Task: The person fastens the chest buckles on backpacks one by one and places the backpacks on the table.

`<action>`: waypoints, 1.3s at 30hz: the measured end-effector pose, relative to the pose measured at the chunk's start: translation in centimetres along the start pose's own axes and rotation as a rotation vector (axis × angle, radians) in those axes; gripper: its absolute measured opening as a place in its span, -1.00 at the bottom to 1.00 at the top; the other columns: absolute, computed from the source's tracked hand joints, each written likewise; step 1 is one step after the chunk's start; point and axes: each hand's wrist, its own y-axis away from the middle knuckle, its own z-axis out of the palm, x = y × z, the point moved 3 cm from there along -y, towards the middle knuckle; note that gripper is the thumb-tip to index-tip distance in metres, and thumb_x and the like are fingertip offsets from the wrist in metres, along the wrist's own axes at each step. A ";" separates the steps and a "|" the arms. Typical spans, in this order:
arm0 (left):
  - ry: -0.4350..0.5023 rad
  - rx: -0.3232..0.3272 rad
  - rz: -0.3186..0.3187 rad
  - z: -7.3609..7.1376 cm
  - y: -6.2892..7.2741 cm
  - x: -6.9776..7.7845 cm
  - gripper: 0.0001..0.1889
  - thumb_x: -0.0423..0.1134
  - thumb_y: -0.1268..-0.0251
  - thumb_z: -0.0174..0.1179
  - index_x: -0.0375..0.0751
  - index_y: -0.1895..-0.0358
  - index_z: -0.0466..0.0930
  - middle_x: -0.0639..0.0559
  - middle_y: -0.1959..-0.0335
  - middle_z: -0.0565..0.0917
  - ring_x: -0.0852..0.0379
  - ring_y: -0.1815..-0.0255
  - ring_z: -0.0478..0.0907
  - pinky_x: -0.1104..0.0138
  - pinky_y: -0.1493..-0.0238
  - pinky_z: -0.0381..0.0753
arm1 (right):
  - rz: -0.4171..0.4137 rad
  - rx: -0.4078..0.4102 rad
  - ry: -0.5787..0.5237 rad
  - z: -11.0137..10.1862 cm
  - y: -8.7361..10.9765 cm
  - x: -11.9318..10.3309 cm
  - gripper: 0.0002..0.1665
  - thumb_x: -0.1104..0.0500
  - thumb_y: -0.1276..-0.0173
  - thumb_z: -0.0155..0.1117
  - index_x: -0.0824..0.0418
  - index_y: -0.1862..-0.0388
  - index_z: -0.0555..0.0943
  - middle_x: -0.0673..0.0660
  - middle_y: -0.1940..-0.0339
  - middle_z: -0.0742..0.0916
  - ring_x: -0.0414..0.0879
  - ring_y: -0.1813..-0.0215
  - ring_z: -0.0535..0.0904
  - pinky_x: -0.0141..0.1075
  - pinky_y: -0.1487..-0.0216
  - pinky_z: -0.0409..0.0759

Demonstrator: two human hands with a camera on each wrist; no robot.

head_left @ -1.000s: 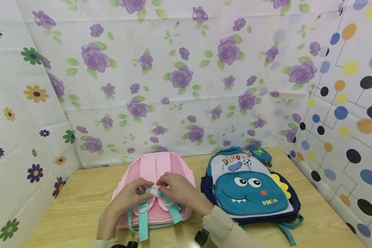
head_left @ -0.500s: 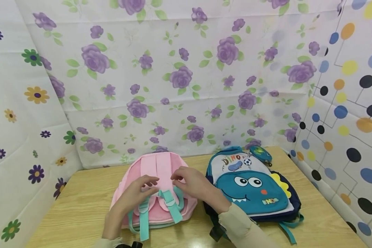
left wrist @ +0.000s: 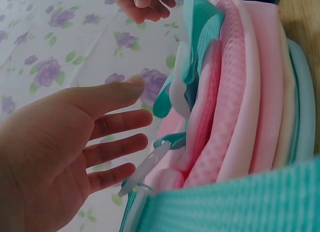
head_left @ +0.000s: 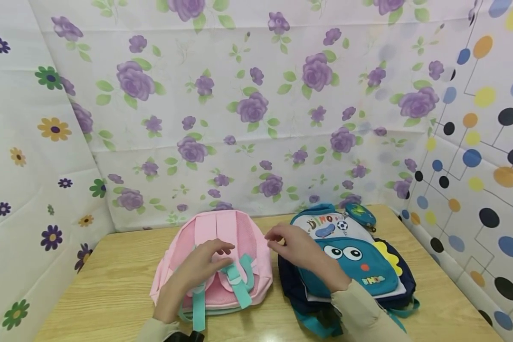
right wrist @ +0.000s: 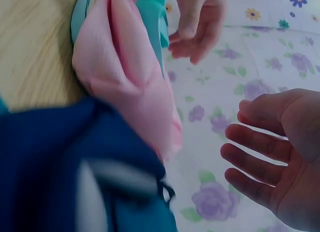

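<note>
A pink backpack [head_left: 248,223] lies on the table with its back panel and shoulder straps upward. Over it hovers my left hand [head_left: 205,261], fingers loosely bent and holding nothing. Teal webbing straps [head_left: 241,289] with pale buckles hang over the pack's lower part; in the left wrist view a pale buckle [left wrist: 145,167] dangles close to the fingers. My right hand [head_left: 299,247] is above the left side of a blue dinosaur backpack [head_left: 367,280], which lies front up. Relaxed fingers [right wrist: 255,162] show in the right wrist view, with nothing in them.
Both bags rest on a wooden table [head_left: 98,275]. A small teal pouch [head_left: 361,214] hangs at the dinosaur bag's top right. Printed cloths [head_left: 222,114] wall the table at the back and both sides.
Both hands have come off the white piece they pinched on the pink backpack's straps, and the straps fell apart. My right hand moved right, over the blue bag; the left stayed near.
</note>
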 end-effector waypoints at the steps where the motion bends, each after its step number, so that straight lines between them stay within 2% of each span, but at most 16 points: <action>1: -0.004 -0.002 0.017 0.1 -0.2 0.2 -0.64 -0.11 -0.36 0.28 -0.11 -0.17 0.63 0.08 -0.02 0.70 0.05 -0.02 0.60 0.14 -0.06 0.57 | 0.003 0.005 0.006 -0.3 0.2 0.3 -0.83 0.12 -0.43 0.28 0.09 0.06 0.71 -0.04 0.18 0.74 -0.17 0.12 0.64 -0.23 0.07 0.64; 9: -0.041 -0.053 0.090 1.1 -1.8 2.6 -0.64 -0.12 -0.38 0.25 -0.13 -0.18 0.61 0.03 0.04 0.70 -0.02 -0.04 0.60 0.09 -0.09 0.55 | 0.021 0.009 0.022 -2.1 1.9 2.9 -0.84 0.13 -0.43 0.28 0.05 0.06 0.69 -0.05 0.16 0.73 -0.15 0.08 0.66 -0.12 0.02 0.66; 16: -0.134 -0.038 0.155 2.6 -3.2 4.4 -0.66 -0.10 -0.38 0.25 -0.10 -0.15 0.63 0.04 0.10 0.72 0.03 0.05 0.64 0.14 0.00 0.58 | 0.051 0.041 0.033 -3.8 3.4 5.0 -0.81 0.14 -0.43 0.28 0.05 0.02 0.70 -0.04 0.13 0.74 -0.13 0.07 0.68 -0.07 0.01 0.67; 20: -0.160 -0.027 0.179 3.3 -3.9 5.2 -0.66 -0.09 -0.38 0.25 -0.11 -0.13 0.64 0.03 0.11 0.73 0.04 0.07 0.66 0.13 0.00 0.59 | 0.056 0.068 0.064 -4.4 4.2 6.7 -0.82 0.14 -0.43 0.29 0.04 0.04 0.70 -0.07 0.15 0.75 -0.17 0.10 0.68 -0.13 0.04 0.67; 27: -0.191 -0.036 0.150 4.4 -4.9 6.3 -0.65 -0.05 -0.39 0.24 -0.10 -0.13 0.64 0.05 0.12 0.73 0.06 0.10 0.65 0.18 0.02 0.60 | 0.048 0.101 0.106 -5.6 5.7 8.8 -0.81 0.18 -0.39 0.32 0.07 0.04 0.71 -0.05 0.18 0.75 -0.15 0.14 0.67 -0.16 0.11 0.67; 39: -0.229 -0.069 0.144 6.6 -6.5 8.2 -0.65 -0.02 -0.38 0.25 -0.06 -0.13 0.65 0.08 0.11 0.72 0.15 0.13 0.62 0.26 0.01 0.58 | 0.157 0.093 0.134 -8.0 9.0 12.1 -0.81 0.14 -0.42 0.30 0.07 0.02 0.70 -0.03 0.16 0.74 -0.10 0.12 0.67 -0.07 0.09 0.66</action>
